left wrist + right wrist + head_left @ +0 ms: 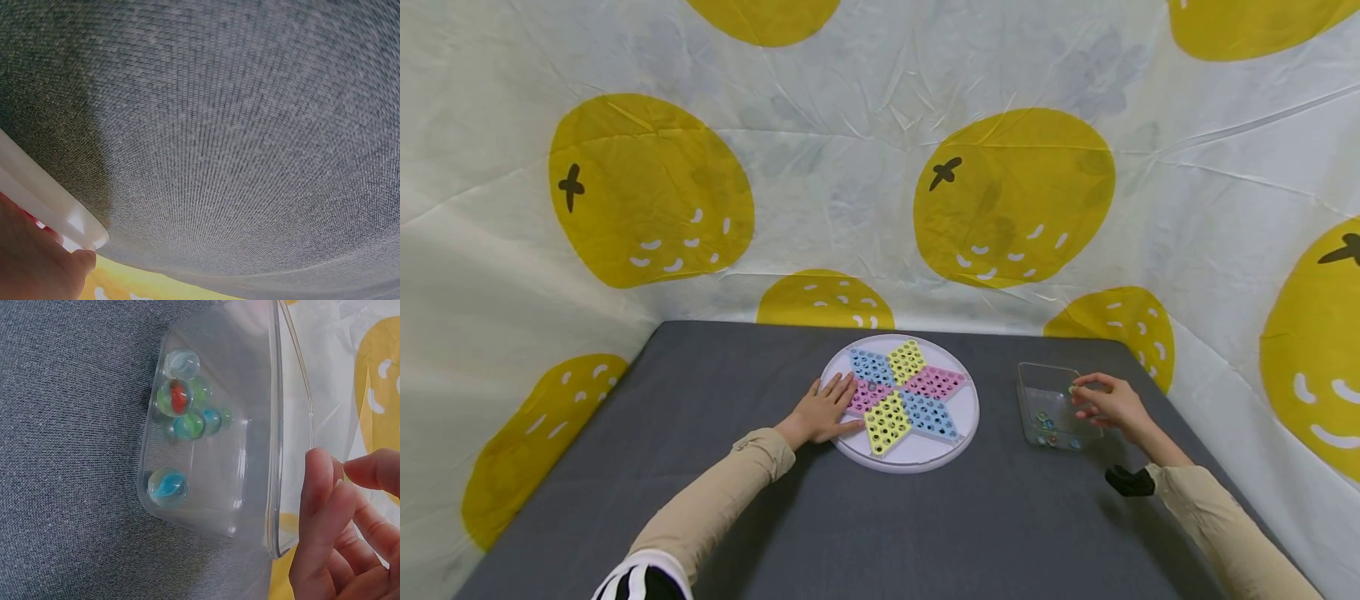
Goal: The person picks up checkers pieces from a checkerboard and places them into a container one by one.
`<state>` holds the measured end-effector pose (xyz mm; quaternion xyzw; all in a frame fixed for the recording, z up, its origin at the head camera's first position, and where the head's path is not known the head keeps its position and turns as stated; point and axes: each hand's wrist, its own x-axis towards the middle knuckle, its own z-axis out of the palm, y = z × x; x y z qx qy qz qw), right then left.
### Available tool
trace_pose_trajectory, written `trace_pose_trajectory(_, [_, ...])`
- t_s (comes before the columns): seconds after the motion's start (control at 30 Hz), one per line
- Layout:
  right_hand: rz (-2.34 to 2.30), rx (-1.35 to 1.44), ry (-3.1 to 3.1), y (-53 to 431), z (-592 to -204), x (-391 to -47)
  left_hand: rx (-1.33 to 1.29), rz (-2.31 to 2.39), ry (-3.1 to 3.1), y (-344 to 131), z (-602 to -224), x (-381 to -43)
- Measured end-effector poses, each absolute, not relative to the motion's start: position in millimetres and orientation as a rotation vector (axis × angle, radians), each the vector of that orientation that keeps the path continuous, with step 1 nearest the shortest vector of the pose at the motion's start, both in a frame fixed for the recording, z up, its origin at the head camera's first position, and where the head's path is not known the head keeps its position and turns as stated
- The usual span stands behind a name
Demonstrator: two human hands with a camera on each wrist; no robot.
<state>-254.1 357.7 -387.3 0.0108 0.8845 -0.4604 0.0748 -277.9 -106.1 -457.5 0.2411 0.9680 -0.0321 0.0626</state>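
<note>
A round white Chinese checkers board (964,425) with a pink, yellow and blue star of holes lies on the dark cloth. My left hand (827,410) rests on its left side with fingers spread over the rim and a pink section. In the left wrist view that hand (40,262) lies along the white rim (56,200). Above the right side of a clear plastic box (1026,392), my right hand (1112,404) pinches a small glass marble (1072,389), mostly hidden by the fingertips. Several glass marbles (169,486) lie inside the box, with swirls of blue, green and red.
Dark grey cloth (880,533) covers the table. A white curtain (850,208) printed with big yellow fruit hangs behind and around it. The box stands to the right of the board, with a strip of cloth between them.
</note>
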Motion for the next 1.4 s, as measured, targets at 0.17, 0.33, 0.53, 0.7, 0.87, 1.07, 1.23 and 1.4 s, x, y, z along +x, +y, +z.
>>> trace_pose_trajectory(0.17, [-1.389, 0.033, 2.657, 357.4, -387.0, -252.4, 0.733, -0.075, 2.929, -106.3, -457.8, -277.6])
trace_pose_trajectory(0.33, [-1.392, 0.032, 2.648, 356.6, -386.8, -250.8, 0.725, -0.087, 2.93, -106.9, -459.2, -277.5])
trace_pose_trajectory(0.53, [-1.405, 0.024, 2.633, 353.9, -387.8, -250.4, 0.729, -0.092, 2.934, -107.5, -460.6, -277.8])
trace_pose_trajectory(0.7, [-1.424, 0.005, 2.614, 348.5, -386.5, -250.1, 0.731, -0.094, 2.935, -107.3, -459.7, -277.4])
trace_pose_trajectory(0.87, [-1.422, -0.029, 2.596, 341.4, -385.9, -251.4, 0.731, -0.086, 2.937, -107.3, -460.2, -277.7])
trace_pose_trajectory(1.07, [-1.399, -0.05, 2.599, 332.4, -383.9, -251.2, 0.733, -0.089, 2.937, -107.4, -460.8, -278.5])
trace_pose_trajectory(1.23, [-1.393, -0.074, 2.585, 323.3, -380.7, -249.7, 0.746, -0.077, 2.938, -108.2, -463.8, -280.3])
trace_pose_trajectory(1.4, [-1.397, -0.112, 2.58, 314.6, -379.0, -249.7, 0.755, -0.074, 2.936, -107.8, -463.4, -280.2])
